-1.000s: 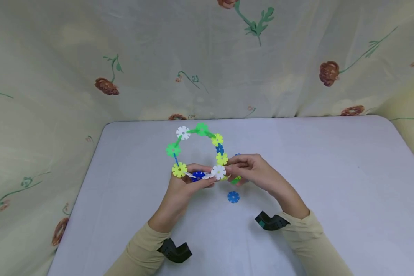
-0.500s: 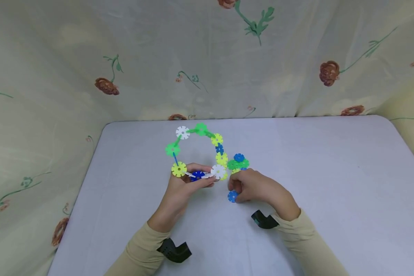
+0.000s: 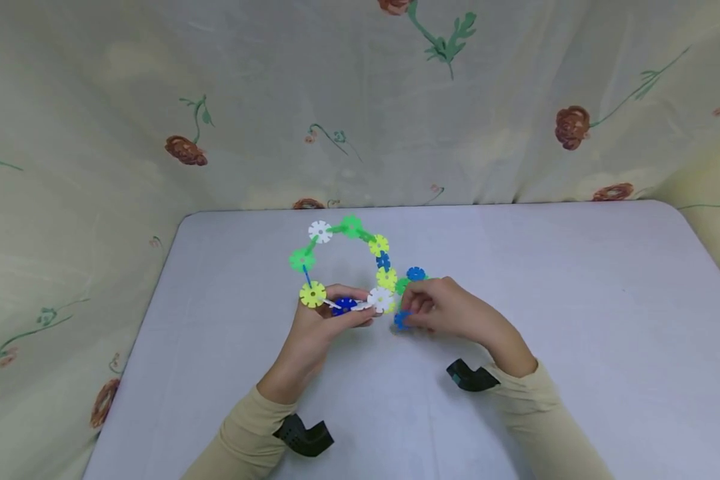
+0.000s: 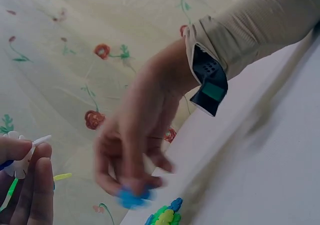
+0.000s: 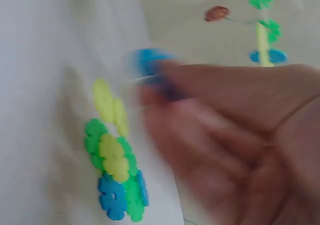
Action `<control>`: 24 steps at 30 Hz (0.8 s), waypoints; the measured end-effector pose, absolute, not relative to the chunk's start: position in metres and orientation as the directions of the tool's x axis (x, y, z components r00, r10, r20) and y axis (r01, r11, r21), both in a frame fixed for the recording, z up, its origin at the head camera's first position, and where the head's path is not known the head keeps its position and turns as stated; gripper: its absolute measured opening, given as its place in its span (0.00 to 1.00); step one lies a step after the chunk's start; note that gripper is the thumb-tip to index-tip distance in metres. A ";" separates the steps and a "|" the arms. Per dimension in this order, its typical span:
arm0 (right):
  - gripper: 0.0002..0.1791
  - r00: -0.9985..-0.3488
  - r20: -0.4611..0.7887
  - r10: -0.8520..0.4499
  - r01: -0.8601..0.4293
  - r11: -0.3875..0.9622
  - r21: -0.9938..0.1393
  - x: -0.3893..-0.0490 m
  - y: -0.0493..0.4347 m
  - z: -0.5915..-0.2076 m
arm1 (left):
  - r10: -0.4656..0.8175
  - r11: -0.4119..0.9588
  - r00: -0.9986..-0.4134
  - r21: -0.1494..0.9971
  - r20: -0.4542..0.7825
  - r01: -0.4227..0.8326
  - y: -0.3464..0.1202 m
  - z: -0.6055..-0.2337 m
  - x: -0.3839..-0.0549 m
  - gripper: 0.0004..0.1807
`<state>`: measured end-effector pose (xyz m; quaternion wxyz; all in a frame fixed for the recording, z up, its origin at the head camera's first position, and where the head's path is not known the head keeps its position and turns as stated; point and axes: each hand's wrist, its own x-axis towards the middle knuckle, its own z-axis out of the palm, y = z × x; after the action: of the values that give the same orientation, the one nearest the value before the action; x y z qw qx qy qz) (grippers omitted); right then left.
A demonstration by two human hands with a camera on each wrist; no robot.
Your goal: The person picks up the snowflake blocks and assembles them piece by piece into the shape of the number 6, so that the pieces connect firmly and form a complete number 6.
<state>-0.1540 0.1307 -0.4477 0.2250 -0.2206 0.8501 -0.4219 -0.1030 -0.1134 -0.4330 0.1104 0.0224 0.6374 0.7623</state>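
From where I stand, the person's left hand (image 3: 324, 323) holds a chain of slotted discs (image 3: 351, 227), thumb and fingers pinching it at a white piece along its near side. The chain, in green, white, yellow and blue, curves round in a loop that reaches away from that hand over the table (image 3: 576, 300); whether its ends join by the near white disc, I can't tell. Just to its right, the right hand (image 3: 456, 310) has a blue disc (image 3: 402, 320) pinched between thumb and fingertips, the other fingers curled in. Both that hand and its disc are blurred in the wrist views. Partly behind the right hand sits a small pile of loose discs (image 5: 114, 157), green, yellow and blue, some overlapping. Each beige sleeve (image 3: 243, 437) has a black device (image 3: 305, 437) at the cuff, and beyond the table hangs a pale cloth (image 3: 360, 80) with reddish-brown flowers.
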 end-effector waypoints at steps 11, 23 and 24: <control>0.09 -0.936 0.194 -0.293 -0.236 0.115 -0.965 -0.152 0.142 -0.427 | 0.221 -0.170 -0.967 0.972 -0.124 -0.164 -0.113 -0.435 -0.103 0.11; 0.07 -0.875 0.204 -0.438 -0.258 0.065 -0.964 -0.149 0.135 -0.430 | 0.256 -0.150 -0.955 0.970 -0.148 -0.190 -0.113 -0.434 -0.103 0.12; 0.07 -0.876 0.201 -0.439 -0.255 0.067 -0.965 -0.149 0.135 -0.430 | 0.259 -0.149 -0.954 0.970 -0.150 -0.193 -0.113 -0.434 -0.103 0.12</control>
<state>-0.1488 0.1350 -0.4305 0.0718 -0.2386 0.7270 -0.6398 -0.1031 -0.1127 -0.4336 0.1493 0.0258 0.6348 0.7577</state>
